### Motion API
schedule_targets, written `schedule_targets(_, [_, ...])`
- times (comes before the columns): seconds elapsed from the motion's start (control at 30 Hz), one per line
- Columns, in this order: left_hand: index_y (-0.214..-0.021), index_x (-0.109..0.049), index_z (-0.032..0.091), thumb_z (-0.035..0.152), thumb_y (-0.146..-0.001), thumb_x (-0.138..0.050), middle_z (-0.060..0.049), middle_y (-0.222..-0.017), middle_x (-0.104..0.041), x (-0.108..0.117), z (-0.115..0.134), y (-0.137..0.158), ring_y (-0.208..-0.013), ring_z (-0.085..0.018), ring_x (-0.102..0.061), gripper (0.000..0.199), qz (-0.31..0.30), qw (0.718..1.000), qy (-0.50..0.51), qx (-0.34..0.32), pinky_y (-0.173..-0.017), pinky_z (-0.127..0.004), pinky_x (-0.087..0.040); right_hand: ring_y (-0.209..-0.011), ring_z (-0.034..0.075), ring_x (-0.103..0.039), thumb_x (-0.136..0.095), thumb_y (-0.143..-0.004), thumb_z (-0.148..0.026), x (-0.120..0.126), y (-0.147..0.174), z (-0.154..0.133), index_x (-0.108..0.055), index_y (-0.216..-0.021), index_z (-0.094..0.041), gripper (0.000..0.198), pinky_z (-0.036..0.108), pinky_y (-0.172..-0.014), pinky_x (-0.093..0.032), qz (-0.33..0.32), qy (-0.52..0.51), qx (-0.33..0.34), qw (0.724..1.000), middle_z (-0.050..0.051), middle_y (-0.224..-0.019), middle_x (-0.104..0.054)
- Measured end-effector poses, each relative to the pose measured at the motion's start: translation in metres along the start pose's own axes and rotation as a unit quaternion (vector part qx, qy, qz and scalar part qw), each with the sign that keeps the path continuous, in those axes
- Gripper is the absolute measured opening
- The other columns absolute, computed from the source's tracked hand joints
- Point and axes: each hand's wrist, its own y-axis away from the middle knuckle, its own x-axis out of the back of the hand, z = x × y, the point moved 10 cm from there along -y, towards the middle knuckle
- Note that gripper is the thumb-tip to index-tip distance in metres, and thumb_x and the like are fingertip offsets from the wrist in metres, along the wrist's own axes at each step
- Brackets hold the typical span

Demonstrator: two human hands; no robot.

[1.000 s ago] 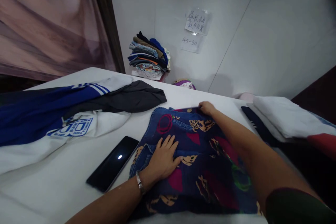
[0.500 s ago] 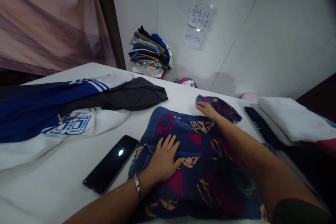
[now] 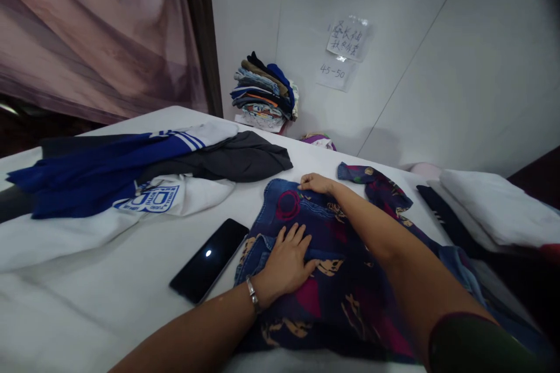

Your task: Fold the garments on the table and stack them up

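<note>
A dark blue patterned denim jacket (image 3: 324, 303) with red and tan prints lies in front of me on the white table. My left hand (image 3: 291, 262) rests flat on it, fingers spread, a silver bracelet at the wrist. At the far edge of the jacket my right hand (image 3: 317, 183) has its fingers curled in a pinch on the cloth. One sleeve (image 3: 387, 189) lies bent to the right of my right forearm. That forearm hides part of the jacket.
A black phone (image 3: 210, 260) lies left of the jacket. Blue, white and dark grey garments (image 3: 105, 169) spread over the table's left side. Folded clothes (image 3: 494, 207) are stacked at the right. Beyond the table stands another clothes pile (image 3: 265, 93) by the wall with paper signs (image 3: 347, 39).
My right hand has moved left from near the sleeve to the jacket's far edge and closed on it. My left hand stays flat on the jacket. The view has shifted slightly.
</note>
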Motion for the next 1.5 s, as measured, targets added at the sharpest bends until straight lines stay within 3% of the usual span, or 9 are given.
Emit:
schedule_targets(0.2, [-0.138, -0.050, 0.017, 0.057, -0.088, -0.046, -0.014, -0.156, -0.031, 0.002, -0.002, 0.000, -0.147, -0.030, -0.019, 0.063, 0.024, 1.000, -0.002, 0.010, -0.118, -0.053, -0.016, -0.078, 0.015, -0.063, -0.044, -0.094, -0.024, 0.018, 0.015, 0.001, -0.059, -0.109, -0.020, 0.022, 0.029, -0.081, -0.048, 0.166, 0.088, 0.015, 0.982, 0.005, -0.095, -0.070])
schedule_targets(0.33, [-0.138, -0.050, 0.017, 0.058, -0.089, -0.043, -0.015, -0.152, -0.038, -0.002, -0.003, 0.000, -0.145, -0.030, -0.023, 0.065, 0.019, 1.000, -0.007, 0.015, -0.118, -0.054, -0.016, -0.107, 0.017, -0.060, -0.053, -0.090, -0.022, 0.002, 0.017, 0.008, -0.050, -0.132, -0.020, 0.042, 0.029, -0.097, -0.042, 0.166, 0.111, -0.005, 0.980, 0.010, -0.132, -0.057])
schedule_targets(0.43, [-0.138, -0.050, 0.017, 0.058, -0.088, -0.044, -0.015, -0.153, -0.037, -0.003, -0.004, -0.001, -0.145, -0.030, -0.023, 0.065, 0.015, 1.000, -0.008, 0.018, -0.118, -0.053, -0.015, -0.116, 0.023, -0.056, -0.052, -0.093, -0.033, -0.003, 0.015, 0.013, -0.050, -0.134, -0.017, 0.045, 0.035, -0.101, -0.039, 0.156, 0.115, -0.039, 0.980, 0.014, -0.132, -0.058])
schedule_targets(0.57, [-0.138, -0.050, 0.015, 0.057, -0.088, -0.045, -0.016, -0.152, -0.037, -0.003, -0.004, -0.001, -0.145, -0.031, -0.023, 0.065, 0.006, 1.000, -0.004, 0.025, -0.118, -0.053, -0.015, -0.103, 0.027, -0.063, -0.063, -0.084, -0.039, -0.010, 0.006, 0.017, -0.070, -0.101, -0.014, 0.031, 0.036, -0.093, -0.046, 0.093, 0.086, -0.074, 0.989, 0.013, -0.104, -0.071])
schedule_targets(0.73, [-0.138, -0.051, 0.015, 0.057, -0.088, -0.044, -0.016, -0.152, -0.038, -0.001, -0.003, 0.000, -0.145, -0.031, -0.024, 0.066, 0.001, 1.000, -0.002, 0.023, -0.118, -0.053, -0.016, -0.063, 0.014, -0.061, -0.062, -0.084, -0.037, -0.012, 0.003, 0.008, -0.066, -0.084, -0.016, 0.021, 0.025, -0.064, -0.052, 0.033, -0.005, -0.072, 0.997, 0.000, -0.065, -0.066])
schedule_targets(0.97, [-0.137, -0.052, 0.015, 0.057, -0.088, -0.045, -0.016, -0.151, -0.039, 0.000, -0.002, -0.001, -0.144, -0.032, -0.026, 0.065, 0.003, 1.000, 0.005, 0.021, -0.117, -0.054, -0.017, -0.067, 0.013, -0.065, -0.079, -0.067, -0.040, -0.015, 0.035, -0.030, -0.066, -0.087, -0.018, 0.033, 0.023, -0.064, -0.053, -0.167, -0.189, -0.060, 0.966, 0.000, -0.076, -0.071])
schedule_targets(1.13, [-0.137, -0.051, 0.014, 0.057, -0.089, -0.044, -0.017, -0.150, -0.040, 0.002, -0.001, -0.001, -0.143, -0.032, -0.027, 0.065, -0.007, 1.000, 0.008, 0.029, -0.118, -0.053, -0.016, -0.064, 0.013, -0.064, -0.080, -0.065, -0.037, -0.057, 0.061, -0.060, -0.073, -0.090, -0.016, 0.033, 0.023, -0.063, -0.051, -0.286, -0.051, -0.043, 0.956, -0.001, -0.073, -0.072])
schedule_targets(1.33, [-0.137, -0.052, 0.014, 0.055, -0.090, -0.044, -0.017, -0.148, -0.044, -0.001, -0.003, -0.001, -0.141, -0.031, -0.031, 0.063, -0.012, 0.999, 0.010, 0.041, -0.118, -0.051, -0.018, -0.075, 0.012, -0.061, -0.062, -0.076, -0.010, -0.075, 0.090, -0.110, -0.075, -0.089, -0.017, 0.020, 0.019, -0.069, -0.043, -0.187, 0.178, 0.188, 0.948, -0.001, -0.081, -0.072])
schedule_targets(1.5, [-0.136, -0.053, 0.014, 0.054, -0.088, -0.048, -0.016, -0.154, -0.035, 0.004, -0.001, 0.000, -0.146, -0.030, -0.021, 0.062, 0.008, 1.000, 0.004, 0.023, -0.119, -0.051, -0.014, -0.083, 0.016, -0.064, -0.058, -0.086, -0.022, 0.012, 0.056, -0.100, -0.073, -0.101, -0.021, 0.021, 0.023, -0.071, -0.043, 0.057, 0.267, 0.107, 0.956, 0.003, -0.095, -0.072])
